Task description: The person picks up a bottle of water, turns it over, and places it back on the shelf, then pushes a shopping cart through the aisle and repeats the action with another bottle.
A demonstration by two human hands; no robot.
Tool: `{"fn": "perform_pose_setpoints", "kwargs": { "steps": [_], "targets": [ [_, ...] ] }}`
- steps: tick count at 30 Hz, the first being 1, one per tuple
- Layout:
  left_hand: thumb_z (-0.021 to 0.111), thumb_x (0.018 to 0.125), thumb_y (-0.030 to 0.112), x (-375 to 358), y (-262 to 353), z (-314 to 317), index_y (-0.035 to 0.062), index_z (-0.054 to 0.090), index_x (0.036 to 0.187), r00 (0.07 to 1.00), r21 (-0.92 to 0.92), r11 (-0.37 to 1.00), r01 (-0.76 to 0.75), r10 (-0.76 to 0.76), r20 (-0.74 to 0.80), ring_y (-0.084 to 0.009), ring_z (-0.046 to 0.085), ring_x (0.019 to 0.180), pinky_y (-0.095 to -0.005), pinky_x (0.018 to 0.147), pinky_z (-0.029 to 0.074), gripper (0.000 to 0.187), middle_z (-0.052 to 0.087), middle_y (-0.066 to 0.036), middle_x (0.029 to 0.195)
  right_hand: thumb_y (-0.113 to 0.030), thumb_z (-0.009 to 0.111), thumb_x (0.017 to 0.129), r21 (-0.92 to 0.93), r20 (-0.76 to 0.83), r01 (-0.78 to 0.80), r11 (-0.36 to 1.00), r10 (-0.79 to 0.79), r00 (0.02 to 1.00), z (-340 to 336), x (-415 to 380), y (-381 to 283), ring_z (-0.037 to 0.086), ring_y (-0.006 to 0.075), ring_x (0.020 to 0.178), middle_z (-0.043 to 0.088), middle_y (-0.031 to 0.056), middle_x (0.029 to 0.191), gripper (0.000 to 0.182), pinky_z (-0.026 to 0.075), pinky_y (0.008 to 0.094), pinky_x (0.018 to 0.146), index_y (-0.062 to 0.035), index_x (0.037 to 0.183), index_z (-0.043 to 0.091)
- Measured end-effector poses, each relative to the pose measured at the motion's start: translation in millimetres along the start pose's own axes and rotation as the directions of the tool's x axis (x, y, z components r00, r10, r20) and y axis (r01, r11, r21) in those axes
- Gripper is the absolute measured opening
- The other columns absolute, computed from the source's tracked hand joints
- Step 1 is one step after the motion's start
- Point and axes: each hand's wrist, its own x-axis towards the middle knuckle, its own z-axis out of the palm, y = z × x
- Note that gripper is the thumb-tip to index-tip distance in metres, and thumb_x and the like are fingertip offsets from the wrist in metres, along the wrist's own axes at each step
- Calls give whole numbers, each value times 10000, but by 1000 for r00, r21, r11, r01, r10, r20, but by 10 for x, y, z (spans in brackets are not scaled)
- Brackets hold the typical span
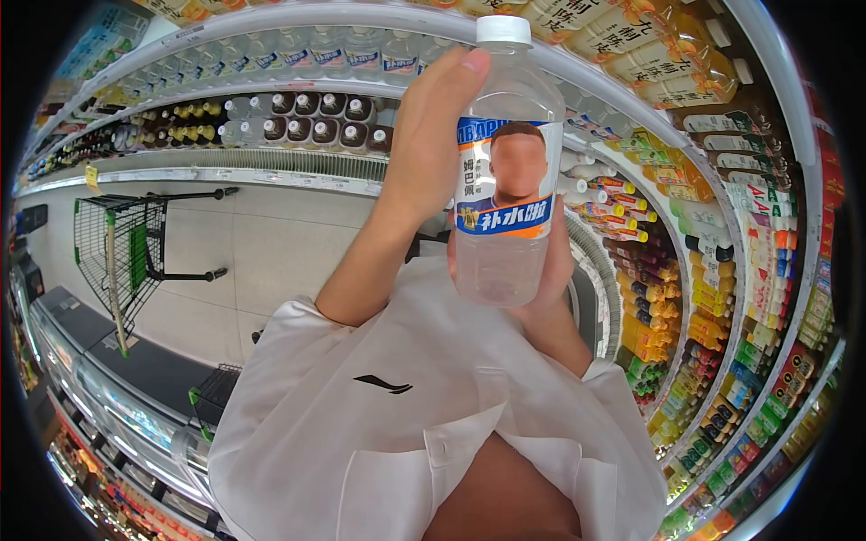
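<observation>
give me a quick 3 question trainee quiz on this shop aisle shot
1. True or false: the white cap is on the clear drink bottle.
2. Which of the hands grips the bottle's upper part? A) left hand B) right hand C) neither
3. Fill in: the wire shopping cart stands on the tiled ____.

Key: 1 true. 2 A; the left hand wraps the upper part with a fingertip near the neck, and the right hand cups the bottle from behind lower down. 3 floor, away from the hands, below the drink shelves.
</observation>
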Motion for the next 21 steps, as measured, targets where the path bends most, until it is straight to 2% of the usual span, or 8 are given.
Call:
{"fn": "perform_pose_setpoints", "kwargs": {
  "steps": [2,3,5,9,11,15,17,21],
  "targets": [
    [503,983,117,17,53,-2,1,559,1164,985,-205,965,162,-171,-24,-299,511,812,-364,760,441,221,542,-145,914,-727,256,920,13,-19,41,999,-41,999,34,6,6,650,330,768,613,247,1050,856,514,381,639,8,1319,439],
    [503,983,117,5,48,-12,1,559,1164,985,-203,966,160,-169,-24,-299,511,812,-364,760,441,221,542,-145,914,-727,256,920,14,-16,42,999,-42,999,20,12,14,650,330,768,613,247,1050,856,514,381,639,8,1319,439],
    [507,981,110,-40,7,-28,5,558,1209,999,99,995,32,-32,-4,-318,541,869,-365,815,449,257,575,-162,985,-720,273,920,-1,18,28,1000,-28,999,-34,15,25,652,344,795,591,246,1120,839,521,397,648,-17,1362,398],
    [520,965,91,-121,-80,-32,20,548,1277,996,137,987,87,-83,-33,-354,570,978,-381,886,453,321,599,-193,1114,-716,275,922,19,-21,5,1000,-4,1000,-44,16,24,650,350,803,582,247,1139,840,522,405,651,-18,1377,378],
    [534,944,73,-141,-119,-47,43,527,1333,997,228,970,83,-81,-17,-381,568,1078,-404,934,450,390,584,-220,1224,-723,266,918,49,-51,26,998,-23,998,-20,18,32,648,342,792,600,251,1087,861,517,398,648,11,1343,416],
    [540,933,67,-146,-109,-33,39,525,1332,982,208,960,188,-187,-26,-386,572,1083,-409,925,458,400,585,-222,1230,-728,249,917,31,-55,-20,999,21,998,-43,-3,7,645,327,777,620,256,1003,885,510,381,642,45,1288,464],
    [536,936,67,-135,-123,-42,45,523,1330,995,193,976,100,-101,-3,-376,582,1026,-402,894,464,395,597,-209,1182,-734,235,915,23,-44,-29,999,30,999,-7,-10,-2,641,312,764,629,258,932,904,505,367,634,66,1241,499],
    [531,941,71,-98,-84,-22,48,534,1303,999,190,981,37,-40,13,-364,582,965,-397,857,468,363,604,-194,1120,-737,233,913,9,-84,-13,1000,13,996,10,-15,2,639,310,758,629,261,931,907,503,363,631,66,1241,499]
  ]
}}
